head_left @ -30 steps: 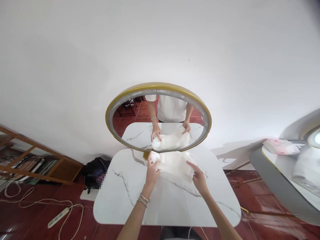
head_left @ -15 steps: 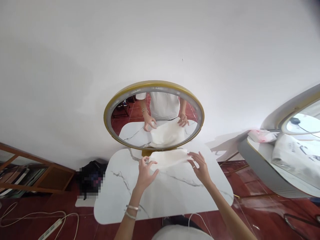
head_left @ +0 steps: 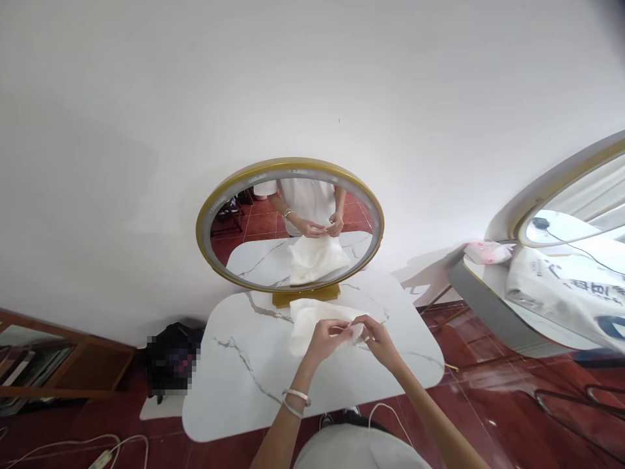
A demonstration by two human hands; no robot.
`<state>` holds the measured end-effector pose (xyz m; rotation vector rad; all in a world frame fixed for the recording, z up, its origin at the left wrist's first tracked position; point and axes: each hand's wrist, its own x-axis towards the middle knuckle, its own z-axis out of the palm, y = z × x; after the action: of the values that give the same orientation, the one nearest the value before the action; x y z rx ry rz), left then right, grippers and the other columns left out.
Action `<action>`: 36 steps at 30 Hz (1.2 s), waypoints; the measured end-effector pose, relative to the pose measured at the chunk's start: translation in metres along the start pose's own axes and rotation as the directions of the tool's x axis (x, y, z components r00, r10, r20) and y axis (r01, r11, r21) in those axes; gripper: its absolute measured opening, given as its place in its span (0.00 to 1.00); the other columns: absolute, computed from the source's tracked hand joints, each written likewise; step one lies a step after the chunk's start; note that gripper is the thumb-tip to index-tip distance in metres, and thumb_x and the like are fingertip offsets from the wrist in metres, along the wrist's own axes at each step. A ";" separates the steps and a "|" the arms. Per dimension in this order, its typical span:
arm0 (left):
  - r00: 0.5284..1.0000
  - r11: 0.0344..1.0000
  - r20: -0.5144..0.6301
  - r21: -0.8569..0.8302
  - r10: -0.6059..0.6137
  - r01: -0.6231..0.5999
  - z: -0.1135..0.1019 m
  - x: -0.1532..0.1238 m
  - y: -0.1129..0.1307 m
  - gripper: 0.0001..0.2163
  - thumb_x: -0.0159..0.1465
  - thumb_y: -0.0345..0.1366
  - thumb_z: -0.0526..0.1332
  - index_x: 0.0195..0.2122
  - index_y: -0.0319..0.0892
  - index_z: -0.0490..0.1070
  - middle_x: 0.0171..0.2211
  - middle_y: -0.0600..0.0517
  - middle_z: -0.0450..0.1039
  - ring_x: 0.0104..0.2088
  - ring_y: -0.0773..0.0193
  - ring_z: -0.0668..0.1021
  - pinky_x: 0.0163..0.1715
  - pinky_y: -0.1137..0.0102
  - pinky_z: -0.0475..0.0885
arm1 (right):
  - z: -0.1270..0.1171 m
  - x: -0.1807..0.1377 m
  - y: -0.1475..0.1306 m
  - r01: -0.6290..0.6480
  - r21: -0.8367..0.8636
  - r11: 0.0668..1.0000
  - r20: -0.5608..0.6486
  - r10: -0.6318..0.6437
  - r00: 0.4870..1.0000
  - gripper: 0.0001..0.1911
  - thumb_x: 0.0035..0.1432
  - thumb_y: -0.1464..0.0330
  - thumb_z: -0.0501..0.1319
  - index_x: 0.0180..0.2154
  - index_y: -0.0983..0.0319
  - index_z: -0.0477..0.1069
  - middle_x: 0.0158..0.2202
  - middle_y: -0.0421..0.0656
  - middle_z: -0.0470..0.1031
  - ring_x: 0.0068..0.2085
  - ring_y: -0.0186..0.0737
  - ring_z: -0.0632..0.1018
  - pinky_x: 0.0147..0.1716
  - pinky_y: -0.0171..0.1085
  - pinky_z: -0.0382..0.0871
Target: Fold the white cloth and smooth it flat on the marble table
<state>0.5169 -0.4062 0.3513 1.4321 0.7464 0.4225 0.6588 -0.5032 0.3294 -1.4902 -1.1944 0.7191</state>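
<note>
A white cloth (head_left: 307, 319) hangs over the white marble table (head_left: 244, 384), lifted at its near edge. My left hand (head_left: 326, 339) and my right hand (head_left: 377, 340) meet above the table's middle, both pinching the cloth's near edge with fingers closed. Behind the cloth, a round gold-framed mirror (head_left: 289, 225) stands at the table's back edge and reflects both hands and the cloth.
A white wall rises behind the mirror. A dark bag (head_left: 170, 358) sits on the red tiled floor left of the table, near a wooden shelf (head_left: 58, 365). A second table (head_left: 517, 306) with a white printed bag (head_left: 561, 286) stands at right. Cables lie on the floor.
Both hands came together toward the table's middle and closed on the cloth's near edge, lifting it. Earlier they were apart and open at its two sides. The view shifted left.
</note>
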 end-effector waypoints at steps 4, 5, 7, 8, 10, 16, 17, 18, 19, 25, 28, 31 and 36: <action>0.987 0.978 -0.056 -0.156 -0.149 0.138 0.007 -0.003 -0.010 0.17 0.45 0.46 0.70 0.29 0.37 0.78 0.27 0.48 0.77 0.29 0.62 0.76 0.30 0.70 0.69 | 0.003 -0.011 0.000 -0.047 0.026 0.999 -0.021 0.048 0.999 0.10 0.57 0.64 0.53 0.35 0.61 0.69 0.31 0.41 0.71 0.33 0.37 0.70 0.32 0.34 0.63; 0.981 0.970 -0.069 -0.178 -0.179 0.164 0.009 -0.004 -0.012 0.17 0.45 0.47 0.70 0.29 0.37 0.78 0.25 0.49 0.76 0.26 0.64 0.75 0.27 0.71 0.67 | 0.003 -0.013 0.000 -0.063 0.024 0.998 -0.028 0.064 0.998 0.10 0.58 0.62 0.53 0.35 0.61 0.69 0.30 0.40 0.70 0.32 0.37 0.70 0.32 0.34 0.63; 0.976 0.964 -0.088 -0.193 -0.201 0.181 0.012 -0.005 -0.015 0.19 0.46 0.48 0.69 0.29 0.36 0.78 0.21 0.51 0.74 0.22 0.67 0.72 0.23 0.72 0.64 | 0.005 -0.018 -0.002 -0.093 0.016 0.996 -0.037 0.094 0.995 0.14 0.60 0.57 0.53 0.33 0.61 0.69 0.29 0.40 0.70 0.31 0.36 0.69 0.32 0.34 0.63; 0.976 0.965 -0.097 -0.194 -0.197 0.175 0.013 -0.005 -0.015 0.19 0.46 0.49 0.69 0.30 0.36 0.78 0.21 0.51 0.73 0.22 0.68 0.72 0.22 0.73 0.63 | 0.006 -0.019 -0.003 -0.107 0.007 0.994 -0.051 0.107 0.993 0.16 0.60 0.55 0.53 0.32 0.61 0.69 0.28 0.40 0.69 0.31 0.36 0.69 0.32 0.34 0.63; 0.978 0.969 -0.111 -0.196 -0.178 0.154 0.015 -0.006 -0.014 0.19 0.46 0.49 0.69 0.30 0.36 0.78 0.22 0.51 0.74 0.22 0.68 0.72 0.23 0.73 0.63 | 0.008 -0.022 -0.004 -0.133 -0.022 0.991 -0.095 0.130 0.987 0.20 0.60 0.52 0.53 0.31 0.61 0.69 0.27 0.40 0.69 0.30 0.37 0.69 0.31 0.33 0.63; 0.991 0.990 -0.098 -0.117 -0.093 0.081 0.016 -0.009 -0.005 0.16 0.48 0.47 0.69 0.29 0.37 0.78 0.29 0.47 0.78 0.27 0.66 0.74 0.25 0.73 0.64 | 0.009 -0.023 -0.006 -0.127 -0.082 0.989 -0.147 0.114 0.983 0.22 0.57 0.50 0.55 0.28 0.63 0.71 0.27 0.41 0.71 0.30 0.37 0.70 0.31 0.34 0.63; 0.993 0.994 -0.088 -0.087 -0.080 0.073 0.016 -0.009 -0.004 0.16 0.49 0.47 0.69 0.29 0.37 0.78 0.30 0.47 0.78 0.27 0.65 0.75 0.25 0.73 0.64 | 0.008 -0.023 -0.006 -0.118 -0.083 0.989 -0.138 0.106 0.985 0.22 0.57 0.50 0.56 0.28 0.62 0.71 0.27 0.41 0.71 0.30 0.37 0.70 0.31 0.34 0.63; 0.995 0.996 -0.072 -0.056 -0.074 0.070 0.015 -0.009 -0.003 0.16 0.50 0.47 0.68 0.30 0.37 0.78 0.30 0.47 0.78 0.28 0.65 0.75 0.25 0.73 0.65 | 0.008 -0.023 -0.006 -0.116 -0.086 0.990 -0.133 0.104 0.986 0.21 0.57 0.50 0.56 0.28 0.62 0.71 0.27 0.41 0.71 0.30 0.37 0.70 0.31 0.34 0.63; 0.996 0.997 -0.053 -0.030 -0.075 0.073 0.014 -0.008 -0.003 0.16 0.50 0.47 0.67 0.30 0.37 0.78 0.30 0.47 0.78 0.27 0.65 0.75 0.25 0.73 0.65 | 0.007 -0.023 -0.005 -0.122 -0.090 0.988 -0.130 0.110 0.985 0.21 0.56 0.51 0.56 0.28 0.62 0.71 0.27 0.41 0.71 0.30 0.37 0.70 0.30 0.33 0.63; 0.996 0.995 0.087 0.098 -0.011 0.003 0.014 -0.013 -0.002 0.13 0.51 0.40 0.67 0.36 0.38 0.76 0.37 0.47 0.78 0.34 0.61 0.78 0.33 0.70 0.71 | 0.002 -0.025 0.000 -0.161 -0.058 0.985 -0.121 0.153 0.981 0.16 0.54 0.56 0.59 0.36 0.61 0.70 0.27 0.39 0.72 0.29 0.36 0.72 0.29 0.34 0.64; 0.991 0.956 0.110 0.273 0.081 -0.109 0.013 -0.023 -0.013 0.16 0.51 0.29 0.63 0.43 0.42 0.71 0.41 0.48 0.76 0.36 0.61 0.77 0.36 0.68 0.73 | -0.006 -0.025 -0.003 -0.161 -0.085 0.983 -0.062 0.156 0.986 0.16 0.52 0.58 0.60 0.40 0.60 0.72 0.29 0.41 0.75 0.32 0.39 0.74 0.32 0.36 0.67; 0.983 0.830 0.013 0.534 0.183 -0.162 0.006 -0.036 -0.036 0.17 0.51 0.25 0.60 0.43 0.44 0.68 0.41 0.49 0.74 0.40 0.59 0.76 0.43 0.63 0.71 | -0.019 -0.021 -0.011 -0.135 -0.136 0.982 -0.095 0.122 0.988 0.13 0.53 0.57 0.59 0.32 0.60 0.73 0.30 0.43 0.76 0.33 0.41 0.75 0.35 0.38 0.68; 0.928 0.729 -0.261 0.684 0.267 -0.017 -0.021 -0.049 -0.069 0.15 0.53 0.23 0.54 0.40 0.44 0.68 0.41 0.49 0.74 0.45 0.56 0.74 0.47 0.59 0.69 | -0.043 -0.007 -0.032 -0.042 0.031 0.999 -0.260 0.049 0.965 0.14 0.52 0.57 0.63 0.32 0.61 0.74 0.33 0.44 0.77 0.36 0.41 0.76 0.38 0.37 0.69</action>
<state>0.4561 -0.4316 0.2945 2.1515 1.1540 0.5665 0.6851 -0.5264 0.3704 -1.5415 -0.9509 0.5464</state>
